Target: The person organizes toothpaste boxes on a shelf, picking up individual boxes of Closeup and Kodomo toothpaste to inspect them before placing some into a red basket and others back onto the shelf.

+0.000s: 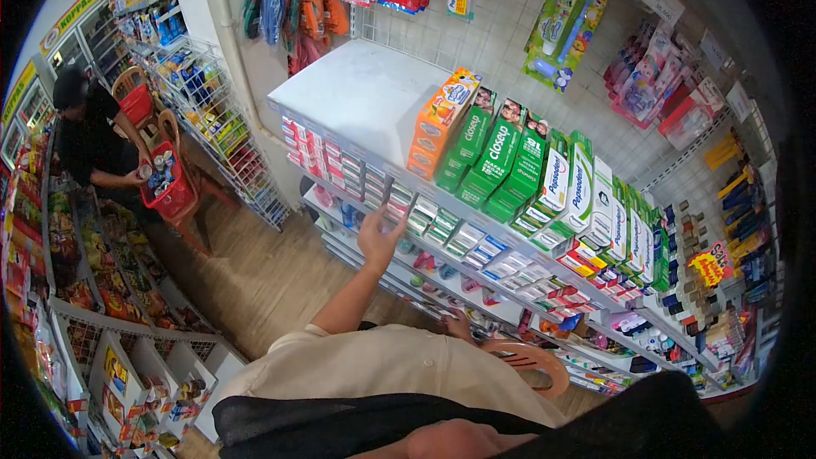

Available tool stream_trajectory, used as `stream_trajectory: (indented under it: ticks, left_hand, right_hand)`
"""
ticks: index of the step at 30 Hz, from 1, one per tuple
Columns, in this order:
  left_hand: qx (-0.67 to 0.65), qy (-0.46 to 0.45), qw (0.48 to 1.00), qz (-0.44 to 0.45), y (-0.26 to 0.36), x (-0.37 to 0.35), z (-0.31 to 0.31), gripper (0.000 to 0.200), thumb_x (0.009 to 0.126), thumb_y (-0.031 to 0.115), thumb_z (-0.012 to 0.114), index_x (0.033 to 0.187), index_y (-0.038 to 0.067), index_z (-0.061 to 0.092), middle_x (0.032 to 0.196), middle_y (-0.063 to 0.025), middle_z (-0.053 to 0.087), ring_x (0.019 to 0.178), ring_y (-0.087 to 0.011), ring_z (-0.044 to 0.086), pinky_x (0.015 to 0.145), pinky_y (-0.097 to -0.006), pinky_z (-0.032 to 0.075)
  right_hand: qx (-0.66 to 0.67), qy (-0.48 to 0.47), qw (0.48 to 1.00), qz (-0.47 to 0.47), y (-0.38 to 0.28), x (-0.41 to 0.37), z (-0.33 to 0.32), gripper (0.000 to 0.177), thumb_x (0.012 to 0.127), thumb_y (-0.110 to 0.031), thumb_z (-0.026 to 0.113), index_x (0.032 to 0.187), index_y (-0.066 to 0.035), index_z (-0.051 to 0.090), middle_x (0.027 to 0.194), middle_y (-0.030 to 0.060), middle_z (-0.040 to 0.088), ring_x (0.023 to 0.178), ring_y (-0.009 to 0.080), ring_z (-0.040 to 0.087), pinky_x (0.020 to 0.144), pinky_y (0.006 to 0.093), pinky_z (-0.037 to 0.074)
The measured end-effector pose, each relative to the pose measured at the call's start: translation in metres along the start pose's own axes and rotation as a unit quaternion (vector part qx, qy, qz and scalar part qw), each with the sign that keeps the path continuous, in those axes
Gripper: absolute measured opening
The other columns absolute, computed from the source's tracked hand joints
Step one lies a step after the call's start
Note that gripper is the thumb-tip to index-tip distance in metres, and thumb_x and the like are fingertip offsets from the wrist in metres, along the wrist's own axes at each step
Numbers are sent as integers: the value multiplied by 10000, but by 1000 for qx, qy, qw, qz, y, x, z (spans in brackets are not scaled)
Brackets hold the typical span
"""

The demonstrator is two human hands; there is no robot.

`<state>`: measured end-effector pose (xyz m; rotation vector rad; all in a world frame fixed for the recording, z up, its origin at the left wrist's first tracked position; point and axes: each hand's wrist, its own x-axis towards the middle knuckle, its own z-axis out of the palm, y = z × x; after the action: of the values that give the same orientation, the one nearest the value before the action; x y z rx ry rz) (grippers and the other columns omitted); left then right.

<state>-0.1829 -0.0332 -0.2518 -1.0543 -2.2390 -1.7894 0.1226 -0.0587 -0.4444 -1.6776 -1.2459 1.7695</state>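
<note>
My left hand point(380, 235) is raised in front of the shelf unit, its fingers apart and the fingertips right at a row of small toothpaste boxes point(397, 196) below the top shelf. Nothing shows in its grasp. Lower down, my right hand point(459, 325) is beside the lower shelves, partly behind my beige shirt point(382, 374); I cannot tell how its fingers are set. On the top shelf an orange carton point(442, 123) stands left of green Closeup boxes point(493, 157). White and green Pepsodent boxes point(571, 187) continue the row to the right.
A bare white shelf top point(348, 93) lies left of the cartons. Toothbrush packs point(565, 21) hang on the back panel. A brown plastic chair point(531, 364) stands close by my right side. Across the aisle, a person point(89, 127) in black is at a red basket point(166, 183).
</note>
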Motion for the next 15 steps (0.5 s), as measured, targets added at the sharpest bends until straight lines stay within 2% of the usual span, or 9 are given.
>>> stream_trajectory:
  ticks: [2, 4, 8, 10, 13, 14, 15]
  left_hand:
    - [1, 0, 1000, -3, 0, -1, 0, 483, 714, 324, 855, 1077, 44, 706, 759, -63, 569, 634, -205, 527, 584, -343, 447]
    - [2, 0, 1000, -7, 1, -2, -2, 481, 713, 329, 857, 1073, 48, 707, 738, -56, 546, 627, -200, 518, 578, -342, 440]
    - [19, 1, 1000, -7, -1, -4, -1, 491, 709, 339, 862, 1085, 59, 717, 704, -45, 509, 612, -191, 500, 566, -336, 430]
    - [19, -1, 1000, -7, -6, -5, -1, 492, 709, 338, 863, 1090, 62, 720, 702, -45, 511, 610, -191, 499, 564, -336, 429]
    - [6, -2, 1000, 5, -11, -5, 0, 505, 715, 353, 861, 1105, 64, 721, 692, -50, 515, 608, -192, 508, 562, -340, 430]
    - [7, -3, 1000, 11, -11, -5, -1, 509, 716, 359, 859, 1108, 66, 720, 689, -55, 517, 602, -195, 510, 557, -344, 429]
    - [8, -4, 1000, 18, -11, -5, -2, 513, 716, 365, 858, 1110, 68, 719, 686, -59, 519, 595, -198, 513, 552, -347, 428]
  right_hand:
    - [-18, 8, 1000, 10, 12, 7, -4, 445, 858, -58, 647, 1289, -8, 543, 920, 141, 684, 754, 230, 699, 628, 332, 564]
    - [-17, 4, 1000, -17, 23, 12, -8, 455, 852, -186, 686, 1240, 22, 572, 850, 119, 690, 701, 173, 663, 615, 299, 519]
    - [-11, 7, 998, -54, 50, 24, -17, 435, 847, -198, 686, 1209, 26, 597, 856, 130, 686, 733, 201, 660, 649, 330, 524]
    - [-62, -26, 990, -126, 91, 59, -27, 480, 907, -59, 607, 1353, 51, 467, 865, 151, 676, 719, 237, 688, 611, 357, 571]
    - [-132, 16, 972, -191, 192, 133, -43, 466, 906, -55, 606, 1338, 63, 479, 869, 156, 678, 723, 245, 692, 622, 359, 576]
    - [-133, 15, 973, -191, 181, 123, -43, 466, 906, -55, 606, 1338, 63, 479, 869, 156, 678, 723, 245, 692, 622, 359, 576]
    - [-102, 2, 984, -144, 152, 99, -40, 460, 902, -53, 608, 1330, 63, 485, 872, 158, 680, 722, 248, 693, 625, 359, 577]
